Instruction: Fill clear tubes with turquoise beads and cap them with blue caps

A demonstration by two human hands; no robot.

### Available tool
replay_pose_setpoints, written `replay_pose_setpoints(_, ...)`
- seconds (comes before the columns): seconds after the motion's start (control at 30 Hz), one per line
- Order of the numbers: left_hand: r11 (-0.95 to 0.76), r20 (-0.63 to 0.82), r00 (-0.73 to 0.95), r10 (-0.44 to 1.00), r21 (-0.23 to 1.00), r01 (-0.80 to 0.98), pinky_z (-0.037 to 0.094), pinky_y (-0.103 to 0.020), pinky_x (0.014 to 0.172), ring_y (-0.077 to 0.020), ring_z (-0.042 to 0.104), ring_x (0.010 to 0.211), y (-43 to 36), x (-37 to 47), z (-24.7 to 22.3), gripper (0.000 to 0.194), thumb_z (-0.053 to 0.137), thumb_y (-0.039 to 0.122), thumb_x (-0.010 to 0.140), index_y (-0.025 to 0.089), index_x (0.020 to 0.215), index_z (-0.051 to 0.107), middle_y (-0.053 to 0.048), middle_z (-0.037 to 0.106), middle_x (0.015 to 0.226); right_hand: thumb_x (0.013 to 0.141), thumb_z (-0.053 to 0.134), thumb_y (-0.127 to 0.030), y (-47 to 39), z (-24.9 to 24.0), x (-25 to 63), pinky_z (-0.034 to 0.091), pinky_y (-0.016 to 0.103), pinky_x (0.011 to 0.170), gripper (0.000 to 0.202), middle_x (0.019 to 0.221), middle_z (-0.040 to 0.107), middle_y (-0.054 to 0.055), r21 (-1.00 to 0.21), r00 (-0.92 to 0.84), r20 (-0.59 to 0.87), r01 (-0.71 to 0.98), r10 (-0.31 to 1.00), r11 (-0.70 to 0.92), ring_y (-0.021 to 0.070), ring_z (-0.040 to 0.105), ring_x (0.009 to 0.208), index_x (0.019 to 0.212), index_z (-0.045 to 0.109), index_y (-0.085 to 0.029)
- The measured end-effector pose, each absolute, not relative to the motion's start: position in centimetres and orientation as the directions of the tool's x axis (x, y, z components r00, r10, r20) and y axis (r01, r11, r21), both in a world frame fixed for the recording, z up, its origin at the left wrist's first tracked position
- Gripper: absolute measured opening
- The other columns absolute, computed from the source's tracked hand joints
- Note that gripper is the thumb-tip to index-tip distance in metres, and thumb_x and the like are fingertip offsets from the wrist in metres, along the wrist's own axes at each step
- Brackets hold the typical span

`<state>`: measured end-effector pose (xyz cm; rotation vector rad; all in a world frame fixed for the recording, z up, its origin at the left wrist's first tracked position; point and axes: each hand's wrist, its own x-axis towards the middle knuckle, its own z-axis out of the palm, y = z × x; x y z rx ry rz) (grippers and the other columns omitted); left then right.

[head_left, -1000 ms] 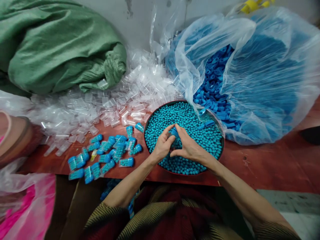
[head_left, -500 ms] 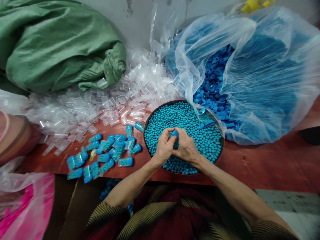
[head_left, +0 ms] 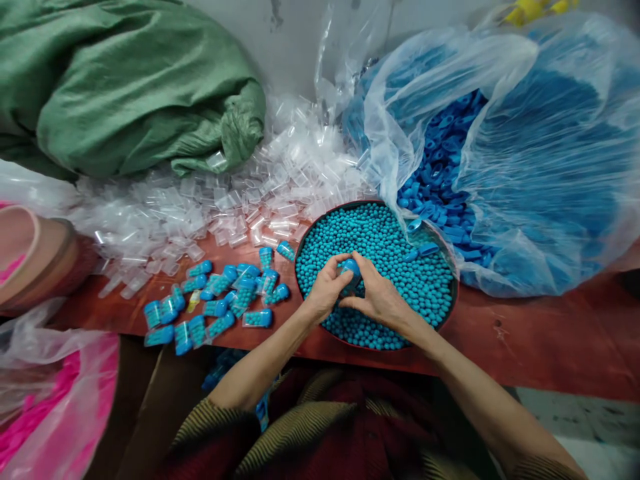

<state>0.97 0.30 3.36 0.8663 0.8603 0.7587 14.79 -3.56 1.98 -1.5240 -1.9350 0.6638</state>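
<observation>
With the blue-capped container pinched in the left hand above the bowl of beads and the right hand curved beside it, grip unclear, any pressure on the cap should be even and square.

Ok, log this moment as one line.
Left hand: holding blue-topped container | Right hand: curved beside it, contact unclear | Below: blue beads | To left: filled containers | Behind those: clear cases

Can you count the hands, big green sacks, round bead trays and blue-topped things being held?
Hands: 2 (left hand, right hand)
Green sack: 1
Round bead tray: 1
Held blue-topped container: 1
Total: 5
</observation>
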Motion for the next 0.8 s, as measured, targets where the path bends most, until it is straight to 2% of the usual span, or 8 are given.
replay_pose_setpoints(0.13, 0.349, -0.251, 0.461, 0.851, 0.926, -0.141, 0.042, -0.020, 0.057, -0.0081, 0.052, 0.061, 0.0, 0.7, 3.2, 0.040, 0.064, 0.034, 0.075, 0.020, 0.107, 0.047, 0.002, 0.057, 0.076, 0.075, 0.063, -0.040, -3.9, 1.7, 14.0, 0.055, 0.043, 0.070, 0.081, 0.122, 0.054, 0.022, -0.546, -0.183, 0.216, 0.792, 0.959, 0.275, 0.0338, 0.062, 0.100, 0.141, 0.025, -0.011)
replay_pose_setpoints(0.23, 0.259, -0.211, 0.396, 0.894, 0.963, -0.073, 0.036, -0.020, 0.052, -0.0076, 0.044, 0.054, -0.4, 0.7, 3.0, 0.027, 0.058, 0.030, 0.077, 0.021, 0.101, 0.048, 0.005, 0.047, 0.066, 0.075, 0.060, -0.041, -4.0, 1.3, 13.1, 0.055, 0.040, 0.060, 0.077, 0.108, 0.059, 0.022, -0.462, -0.164, 0.304, 0.836, 0.938, 0.296, 0.0325, 0.064, 0.087, 0.136, 0.031, -0.006)
replay_pose_setpoints(0.37, 0.120, -0.124, 0.316, 0.941, 0.992, 0.033, 0.035, -0.023, 0.055, -0.0093, 0.040, 0.057, -0.9, -0.1, 3.1, 0.016, 0.052, 0.024, 0.080, 0.022, 0.096, 0.050, 0.004, 0.041, 0.064, 0.079, 0.056, -0.046, -4.1, 1.5, 11.5, 0.054, 0.037, 0.056, 0.076, 0.109, 0.059, 0.021, -0.452, -0.167, 0.335, 0.835, 0.927, 0.314, 0.0306, 0.065, 0.084, 0.138, 0.028, -0.007)
replay_pose_setpoints(0.5, -0.056, 0.003, 0.176, 0.984, 0.954, 0.295, 0.040, -0.025, 0.063, -0.0118, 0.047, 0.066, -0.5, -4.8, 3.4, 0.023, 0.049, 0.028, 0.085, 0.023, 0.107, 0.050, 0.002, 0.049, 0.072, 0.085, 0.051, -0.043, -4.2, 2.2, 11.6, 0.056, 0.039, 0.062, 0.070, 0.121, 0.054, 0.021, -0.466, -0.283, 0.280, 0.795, 0.917, 0.388, 0.0310, 0.064, 0.095, 0.143, 0.024, -0.013)
replay_pose_setpoints(0.57, -0.100, 0.127, -0.017, 0.992, 0.844, 0.527, 0.044, -0.029, 0.070, -0.0140, 0.051, 0.072, 0.1, -8.4, 3.3, 0.025, 0.047, 0.029, 0.086, 0.021, 0.110, 0.051, 0.000, 0.055, 0.080, 0.088, 0.048, -0.040, -4.2, 2.2, 12.4, 0.056, 0.039, 0.065, 0.063, 0.122, 0.055, 0.019, -0.459, -0.256, 0.286, 0.809, 0.923, 0.366, 0.0301, 0.064, 0.094, 0.142, 0.027, -0.016)
replay_pose_setpoints(0.67, 0.005, 0.272, -0.176, 0.946, 0.531, 0.847, 0.044, -0.038, 0.084, -0.0214, 0.056, 0.090, 0.8, -13.1, 2.2, 0.026, 0.046, 0.026, 0.086, 0.017, 0.108, 0.056, -0.008, 0.059, 0.095, 0.090, 0.043, -0.037, -4.2, 1.5, 13.9, 0.055, 0.037, 0.061, 0.054, 0.115, 0.059, 0.017, -0.461, -0.189, 0.282, 0.833, 0.941, 0.306, 0.0276, 0.065, 0.086, 0.139, 0.035, -0.017)
replay_pose_setpoints(0.73, 0.073, 0.348, -0.196, 0.917, 0.336, 0.939, 0.040, -0.047, 0.093, -0.0288, 0.051, 0.109, 1.2, -14.5, 1.0, 0.033, 0.042, 0.024, 0.087, 0.012, 0.114, 0.055, -0.016, 0.056, 0.111, 0.091, 0.042, -0.038, -4.3, 1.0, 14.4, 0.054, 0.036, 0.061, 0.051, 0.110, 0.061, 0.016, -0.465, -0.188, 0.272, 0.833, 0.944, 0.300, 0.0261, 0.065, 0.082, 0.137, 0.038, -0.016)
replay_pose_setpoints(0.8, 0.043, 0.363, -0.130, 0.923, 0.237, 0.971, 0.035, -0.050, 0.100, -0.0310, 0.043, 0.123, 1.7, -14.2, -0.1, 0.036, 0.042, 0.024, 0.087, 0.012, 0.119, 0.054, -0.018, 0.052, 0.124, 0.091, 0.042, -0.037, -4.3, 0.5, 14.5, 0.054, 0.036, 0.064, 0.047, 0.106, 0.062, 0.015, -0.480, -0.206, 0.270, 0.818, 0.940, 0.317, 0.0249, 0.065, 0.082, 0.133, 0.042, -0.015)
